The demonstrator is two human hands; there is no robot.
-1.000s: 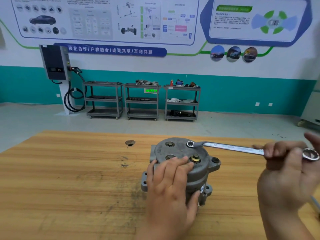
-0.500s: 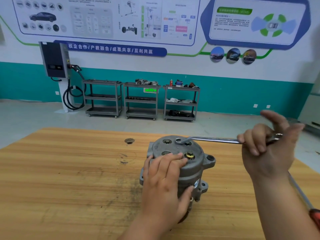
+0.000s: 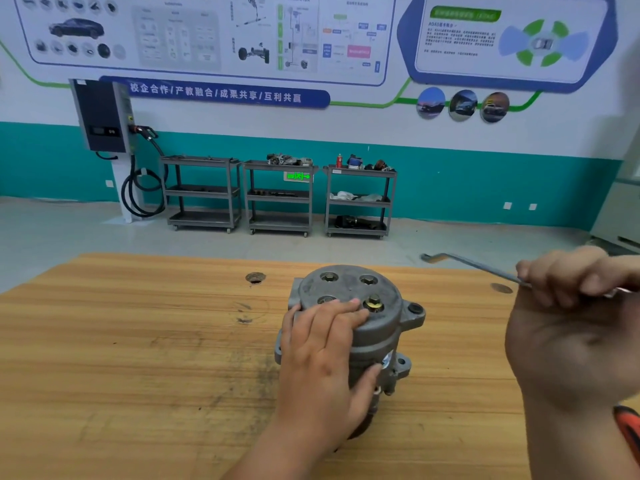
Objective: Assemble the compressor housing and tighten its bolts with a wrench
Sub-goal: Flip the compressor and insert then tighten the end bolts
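From my remote seat, the biggest thing I see is the wooden table (image 3: pixel 138 358), with a teal-banded wall of posters behind it, a wall charger (image 3: pixel 102 116) on the left and three grey carts (image 3: pixel 280 199) along the floor. The compressor housing (image 3: pixel 377 327) stands upright on the table near the middle, round cap facing up. My left hand (image 3: pixel 322 358) grips it from the near side, fingers laid over the cap's edge and thumb pressed against the body lower down. My right hand (image 3: pixel 568 323) is raised at the right edge of the view, fingers curled round the shank of the wrench (image 3: pixel 474 263). The wrench's ring end points left in the air, well apart from the housing and touching nothing. An orange handle (image 3: pixel 628 431) shows at the lower right corner. On the cap, three bolts sit low in their recesses, while one brass bolt (image 3: pixel 374 302) stands proud just beside my left fingertips. A small hole (image 3: pixel 255 277) marks the table left of the housing.
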